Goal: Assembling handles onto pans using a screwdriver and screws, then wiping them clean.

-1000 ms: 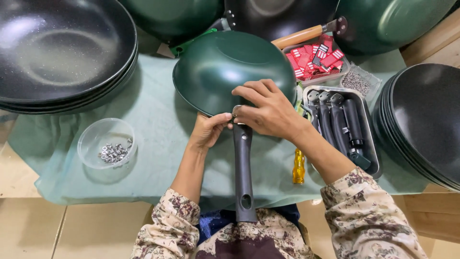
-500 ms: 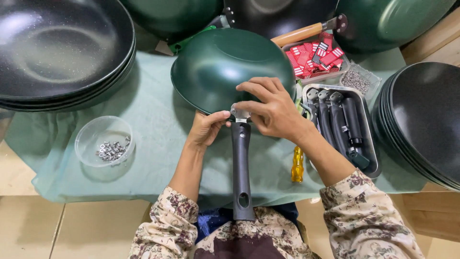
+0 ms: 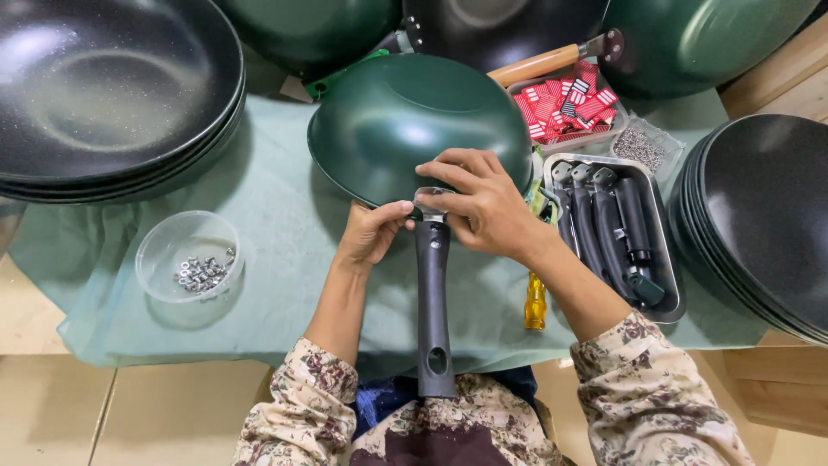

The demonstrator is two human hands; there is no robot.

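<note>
Where the black handle [image 3: 432,302] meets the rim of the dark green pan [image 3: 414,121], both of your hands work at the metal bracket. Your left hand [image 3: 373,233] lies curled just left of the joint, its thumb tip pressed against the top of the handle; whether the fingers underneath grip anything cannot be told. Your right hand [image 3: 483,205] arches over the joint from the right, fingers bent and closed loosely around the bracket and the pan's edge, index finger stretched across the top. The pan lies upside down at the centre of the pale green cloth [image 3: 276,224], and the handle runs straight back from it toward your lap, its hanging hole nearest you. To the left on the cloth stands a clear plastic bowl [image 3: 190,256] holding small metal nuts. A yellow-handled screwdriver [image 3: 536,302] lies just under your right forearm. Right of it sits a metal tray [image 3: 664,259] with several more black handles, and beyond that a tray of red packets [image 3: 569,102] and a small bag of screws [image 3: 642,145]. Stacks of black pans [image 3: 103,95] fill the upper left, with a second stack [image 3: 759,216] at the right edge.
</note>
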